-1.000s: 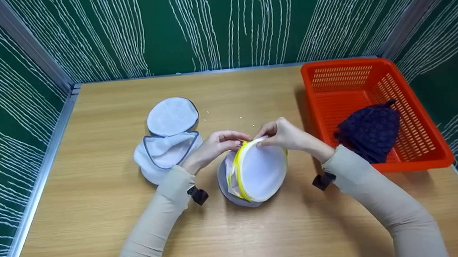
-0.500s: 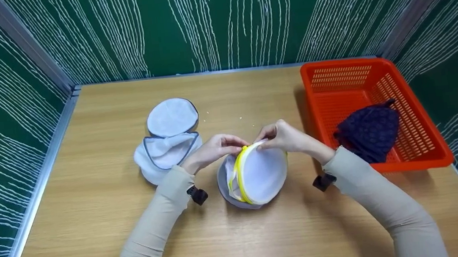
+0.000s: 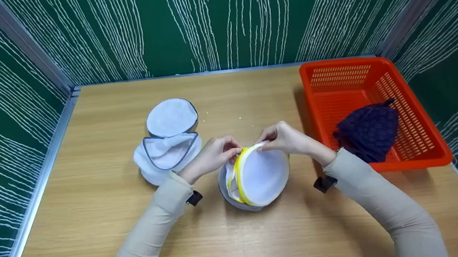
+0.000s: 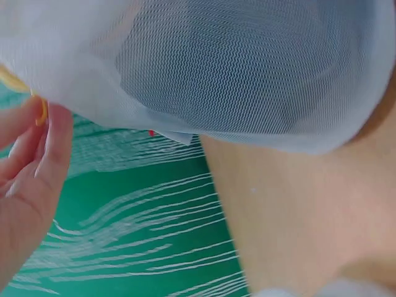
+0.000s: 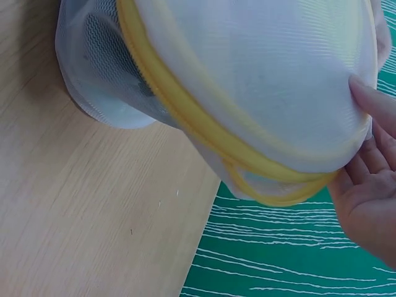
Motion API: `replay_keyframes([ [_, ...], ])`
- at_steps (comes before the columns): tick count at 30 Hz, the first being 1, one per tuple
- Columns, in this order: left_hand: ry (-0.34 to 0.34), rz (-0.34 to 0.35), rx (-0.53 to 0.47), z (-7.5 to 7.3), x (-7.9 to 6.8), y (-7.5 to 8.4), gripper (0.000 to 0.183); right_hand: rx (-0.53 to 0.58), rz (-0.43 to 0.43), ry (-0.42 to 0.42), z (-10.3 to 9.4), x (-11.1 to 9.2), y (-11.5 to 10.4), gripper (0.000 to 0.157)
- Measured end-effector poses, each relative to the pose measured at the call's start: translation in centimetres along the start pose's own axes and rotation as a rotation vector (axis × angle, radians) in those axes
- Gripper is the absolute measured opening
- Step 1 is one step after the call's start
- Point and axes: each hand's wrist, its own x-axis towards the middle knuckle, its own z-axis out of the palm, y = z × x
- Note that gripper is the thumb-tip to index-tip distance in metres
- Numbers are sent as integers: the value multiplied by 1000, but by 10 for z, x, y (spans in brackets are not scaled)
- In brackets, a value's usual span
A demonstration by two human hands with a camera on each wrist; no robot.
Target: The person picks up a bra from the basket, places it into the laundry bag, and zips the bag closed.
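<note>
A round white mesh laundry bag (image 3: 264, 176) with a yellow zipper (image 5: 185, 111) stands tilted between both hands at mid-table. Its round lid faces the person, and part of the zipper gapes on the left side. My left hand (image 3: 216, 153) pinches the small yellow zipper pull (image 4: 42, 111) at the top of the rim. Just to its right, my right hand (image 3: 283, 139) grips the lid's upper edge, thumb on the lid face and fingers behind it. The grey mesh base of the bag shows beneath, close to the wooden table.
Left of the hands lie a second white mesh bag (image 3: 159, 170) with dark trim and its round lid part (image 3: 171, 117). An orange basket (image 3: 418, 164) at the right holds a dark blue patterned cloth item (image 3: 370, 133). Small white specks dot the table (image 3: 241, 246).
My left hand has shifted a little down and left at the rim, its fingers now closer together on the zipper pull. The bag has moved slightly toward the person; the right hand keeps its grip.
</note>
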Motion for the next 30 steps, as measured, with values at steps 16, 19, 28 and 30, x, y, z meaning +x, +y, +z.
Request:
replay_keyframes([
  [16, 295, 443, 486, 9, -28, -1, 5, 55, 168, 236, 2, -19, -22, 19],
  [19, 324, 466, 535, 12, -32, -2, 4, 70, 222, 283, 4, -21, -22, 20],
  [28, 389, 495, 596, 20, -43, -14, 6, 168, 365, 408, 13, -21, -4, 24],
  [30, 384, 479, 578, 21, -45, -16, 3, 180, 374, 403, 14, -21, 4, 26],
])
